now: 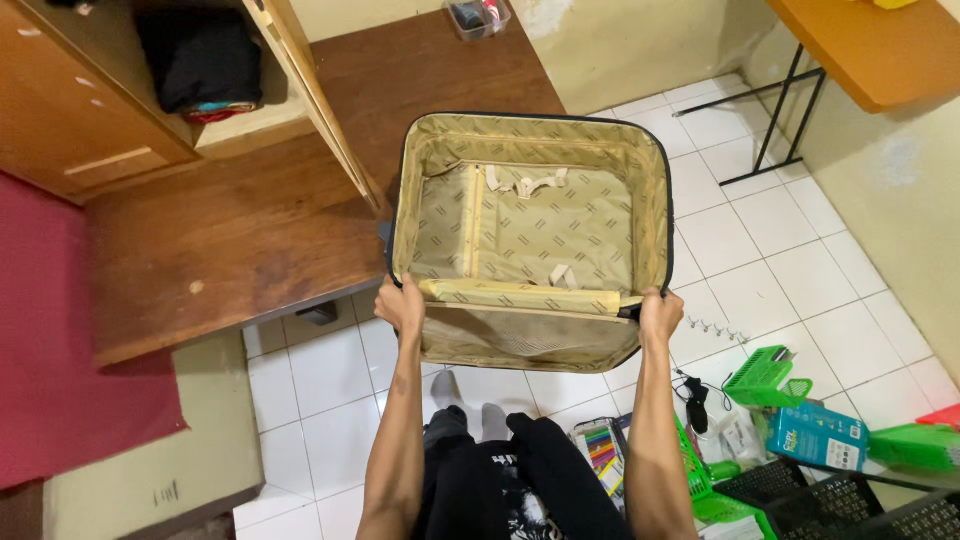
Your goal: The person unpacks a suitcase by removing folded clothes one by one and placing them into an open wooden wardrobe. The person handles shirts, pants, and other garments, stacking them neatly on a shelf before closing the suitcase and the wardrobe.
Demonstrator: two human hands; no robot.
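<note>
Over the white tiled floor [800, 250], an open suitcase [530, 240] is held up at its near rim.

The left hand [400, 305] is closed over the near left corner of the rim, and the right hand [660, 315] is closed over the near right corner, both arms stretched forward. The case is seen empty, its tan patterned lining and loose straps exposed, its far edge close to the wooden platform [230, 240] beside the wardrobe door [310, 90]. It is judged light while empty but bulky; the fabric walls look soft and likely to sag, so the stiffer framed rim is the better place for a grip. Green baskets [765, 375] and a teal box [815, 435] are scattered on the floor to the right.
</note>
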